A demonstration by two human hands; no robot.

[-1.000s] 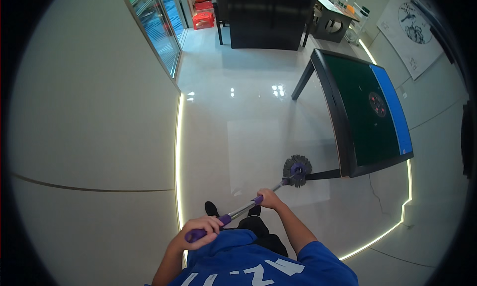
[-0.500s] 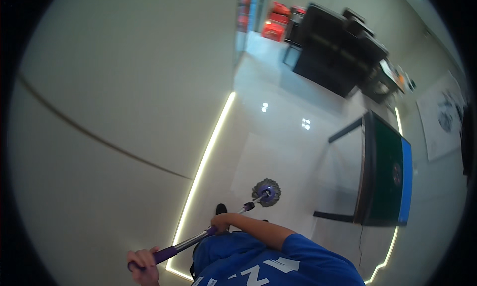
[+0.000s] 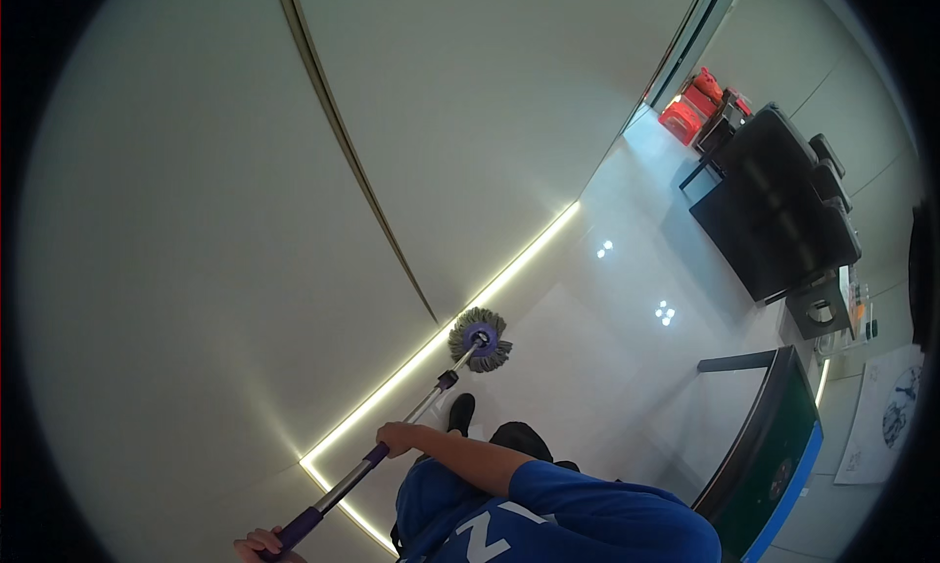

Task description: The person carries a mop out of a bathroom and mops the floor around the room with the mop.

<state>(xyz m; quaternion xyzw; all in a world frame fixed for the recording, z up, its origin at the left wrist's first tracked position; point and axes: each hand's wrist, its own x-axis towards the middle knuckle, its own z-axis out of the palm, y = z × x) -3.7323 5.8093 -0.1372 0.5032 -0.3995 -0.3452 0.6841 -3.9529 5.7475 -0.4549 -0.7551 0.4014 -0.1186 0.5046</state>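
Note:
My right hand point(image 3: 396, 439) is wrapped round the shaft of a spin mop point(image 3: 352, 478), at a purple joint partway down. At the lower left, my left hand point(image 3: 260, 544) grips the purple upper end of the handle, partly cut by the view's lower edge. The pole slants away from me to the round mop head point(image 3: 480, 340), which has a purple disc and grey strands. The strands lie on the glossy floor, against the lit strip point(image 3: 524, 254) at the foot of the wall. My dark shoe point(image 3: 461, 412) stands just behind the mop head.
A pale panelled wall point(image 3: 196, 269) with a dark vertical seam fills the left. On the right is a table with a green and blue top point(image 3: 774, 475). Farther off stand a large black desk with chairs point(image 3: 783, 211) and red stools point(image 3: 685, 115).
The mop head has moved left across the floor to the lit wall edge. My view has turned left, so the table and desk now sit farther right. Both hands keep their hold.

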